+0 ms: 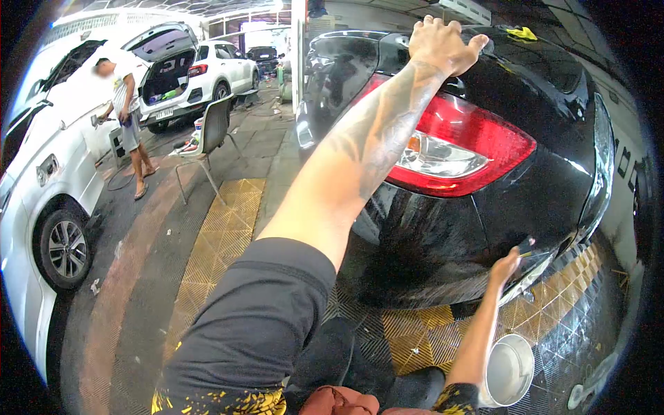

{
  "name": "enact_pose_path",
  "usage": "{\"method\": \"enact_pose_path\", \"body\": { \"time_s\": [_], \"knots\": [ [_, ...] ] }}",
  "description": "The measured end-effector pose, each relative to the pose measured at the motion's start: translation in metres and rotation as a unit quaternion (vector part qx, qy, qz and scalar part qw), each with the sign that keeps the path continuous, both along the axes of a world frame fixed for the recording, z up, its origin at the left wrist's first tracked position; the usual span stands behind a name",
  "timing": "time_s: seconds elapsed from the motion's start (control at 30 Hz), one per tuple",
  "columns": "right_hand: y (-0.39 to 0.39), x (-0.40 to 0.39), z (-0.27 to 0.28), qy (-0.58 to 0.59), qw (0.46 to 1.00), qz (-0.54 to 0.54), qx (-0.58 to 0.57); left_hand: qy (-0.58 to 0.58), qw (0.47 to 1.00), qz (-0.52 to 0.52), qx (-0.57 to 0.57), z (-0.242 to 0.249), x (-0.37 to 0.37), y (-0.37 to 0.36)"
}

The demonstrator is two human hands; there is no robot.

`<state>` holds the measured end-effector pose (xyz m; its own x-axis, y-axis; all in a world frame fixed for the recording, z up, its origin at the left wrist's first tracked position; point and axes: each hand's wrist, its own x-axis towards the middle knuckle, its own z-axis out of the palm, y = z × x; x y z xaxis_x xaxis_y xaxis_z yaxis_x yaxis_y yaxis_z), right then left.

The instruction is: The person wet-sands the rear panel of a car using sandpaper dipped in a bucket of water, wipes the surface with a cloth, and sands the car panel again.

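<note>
A black car [429, 242] with a red and clear tail light [477, 138] fills the right side of the view. My left hand [443, 47] rests on the upper body above the light, arm stretched out, fingers apart and thumb spread to the right. Low on the bumper, my right hand [507, 268] is closed against the black paint, with a small yellowish edge showing at its fingertips; what it holds is too small to name. Below that hand, beside my forearm, a round metal pot [510, 370] stands on the floor.
A yellow cloth [521, 34] lies on top of the black car. To the left are a chair [214, 131] with items on its seat, a white car [207, 66] with its tailgate raised, another white car [41, 180] and a standing person [126, 111]. Patterned floor mats [221, 228] run between.
</note>
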<state>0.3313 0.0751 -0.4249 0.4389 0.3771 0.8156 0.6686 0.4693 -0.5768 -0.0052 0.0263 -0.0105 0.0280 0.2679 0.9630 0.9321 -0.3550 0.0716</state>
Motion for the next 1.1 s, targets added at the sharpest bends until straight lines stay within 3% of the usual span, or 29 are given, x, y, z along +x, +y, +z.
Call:
{"method": "enact_pose_path", "body": {
  "time_s": [0.03, 0.07, 0.13, 0.17, 0.2, 0.23, 0.27, 0.33, 0.4, 0.47, 0.53, 0.57, 0.6, 0.67, 0.73, 0.8, 0.87, 0.9, 0.97, 1.0, 1.03, 1.07, 1.1],
  "knots": [
    [0.035, 0.042, -0.020, -0.015, 0.997, -0.027, -0.073, 0.001, 1.000, 0.000, -0.004, 0.000, -0.002, -0.003],
    [0.015, 0.034, 0.004, -0.026, 0.992, -0.054, -0.114, 0.003, 1.000, -0.009, -0.023, 0.001, -0.003, -0.008],
    [0.003, 0.015, 0.010, -0.090, 0.965, -0.242, -0.052, 0.007, 0.999, -0.022, -0.041, 0.001, -0.002, -0.009],
    [-0.020, -0.001, 0.012, 0.018, 0.984, -0.100, -0.147, 0.005, 1.000, -0.020, -0.023, 0.001, -0.001, -0.006],
    [-0.040, -0.013, 0.012, 0.124, 0.963, 0.047, -0.236, 0.000, 1.000, -0.016, -0.005, 0.001, -0.002, -0.002],
    [-0.018, -0.012, -0.039, -0.036, 0.987, -0.058, -0.146, -0.005, 1.000, -0.007, 0.022, -0.001, -0.001, 0.004],
    [-0.047, -0.053, -0.016, 0.074, 0.995, -0.028, -0.060, -0.009, 1.000, -0.005, 0.026, -0.001, -0.001, 0.002],
    [-0.037, -0.033, -0.013, 0.075, 0.991, 0.000, -0.113, -0.011, 1.000, -0.017, -0.023, -0.002, -0.002, -0.006],
    [-0.032, -0.019, 0.009, 0.150, 0.976, 0.025, -0.157, -0.011, 0.999, -0.024, -0.027, -0.002, -0.001, -0.003],
    [-0.039, -0.040, 0.012, 0.317, 0.936, 0.151, -0.030, -0.003, 1.000, -0.005, -0.012, -0.002, -0.001, 0.000],
    [-0.045, -0.068, -0.013, 0.254, 0.957, 0.137, 0.031, -0.006, 1.000, -0.017, -0.010, -0.001, -0.002, -0.003],
    [-0.045, -0.067, -0.023, 0.171, 0.981, 0.089, 0.008, -0.001, 1.000, -0.022, -0.008, -0.001, -0.003, -0.005],
    [-0.044, -0.058, -0.023, 0.175, 0.981, 0.084, 0.005, 0.005, 1.000, -0.025, -0.008, -0.002, -0.003, -0.004],
    [-0.037, -0.037, -0.012, -0.076, 0.996, -0.053, -0.011, 0.027, 0.999, -0.042, -0.017, 0.001, -0.004, -0.033],
    [-0.041, -0.033, 0.005, -0.055, 0.982, -0.128, -0.131, 0.028, 0.999, -0.026, -0.030, 0.004, -0.001, -0.028],
    [-0.070, -0.068, 0.016, 0.006, 0.993, -0.051, -0.105, 0.009, 1.000, -0.002, -0.025, 0.004, 0.002, -0.031],
    [-0.102, -0.110, 0.032, 0.045, 0.989, -0.044, -0.134, 0.066, 0.998, 0.020, 0.006, 0.005, 0.001, -0.034],
    [-0.093, -0.109, 0.024, 0.061, 0.988, -0.045, -0.131, 0.116, 0.993, 0.006, -0.015, 0.006, 0.000, -0.031],
    [-0.087, -0.099, 0.036, 0.109, 0.985, -0.016, -0.134, 0.111, 0.993, 0.002, -0.028, 0.009, 0.004, -0.026],
    [-0.081, -0.091, 0.038, 0.104, 0.991, 0.000, -0.089, 0.083, 0.994, -0.051, -0.051, 0.010, 0.005, -0.020],
    [-0.081, -0.084, 0.039, 0.073, 0.990, -0.020, -0.116, 0.060, 0.996, -0.065, -0.034, 0.000, 0.011, -0.039],
    [-0.083, -0.089, 0.037, 0.064, 0.993, -0.039, -0.091, 0.009, 0.995, -0.027, -0.099, 0.007, 0.015, -0.040],
    [-0.075, -0.096, 0.026, 0.069, 0.988, -0.089, -0.102, 0.042, 0.994, -0.019, -0.098, 0.012, 0.002, -0.016]
  ]
}}
